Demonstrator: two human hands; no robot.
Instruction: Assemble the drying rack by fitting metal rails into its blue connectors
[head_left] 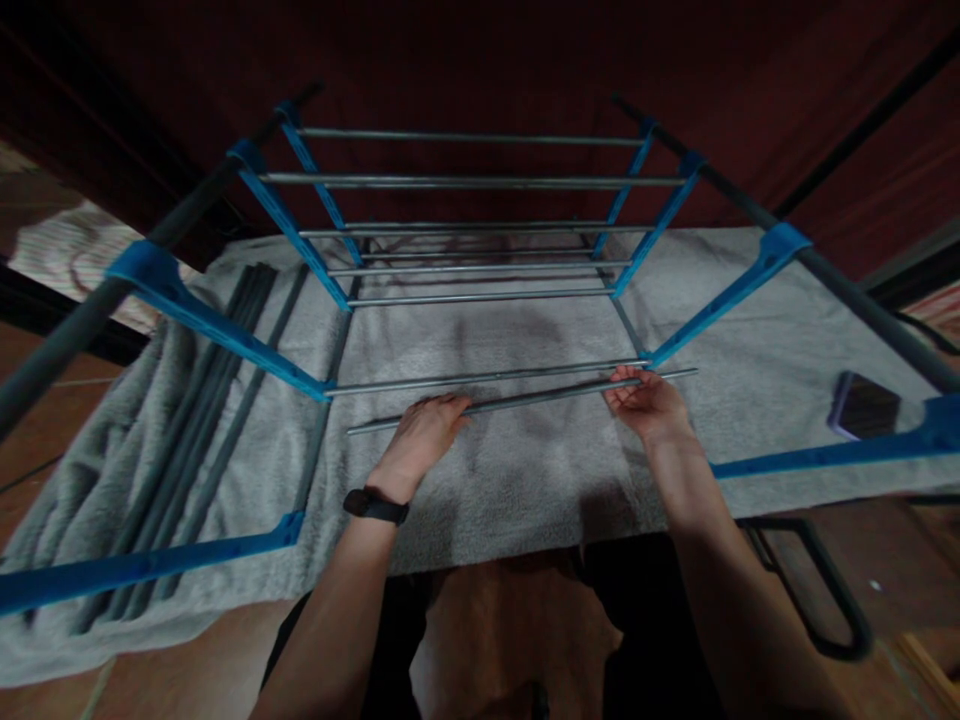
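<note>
A thin grey metal rod [536,398] lies slightly slanted across both hands, its right end a little higher in view. My left hand [424,437], with a dark band on the wrist, is closed over the rod left of its middle. Near the rod's right end, my right hand [646,402] grips it from below, palm turned up. Just beyond the rod runs a fixed crossbar [412,383] of a rack, joined to a blue plastic bracket [229,340] on the left and another blue bracket [720,312] on the right.
Several loose grey tubes [187,450] lie on the grey blanket [510,490] at left. A phone [864,405] rests at right. More crossbars [480,182] span the rack's far part. Dark red fabric [480,60] hangs behind, and a black metal loop [821,585] stands at lower right.
</note>
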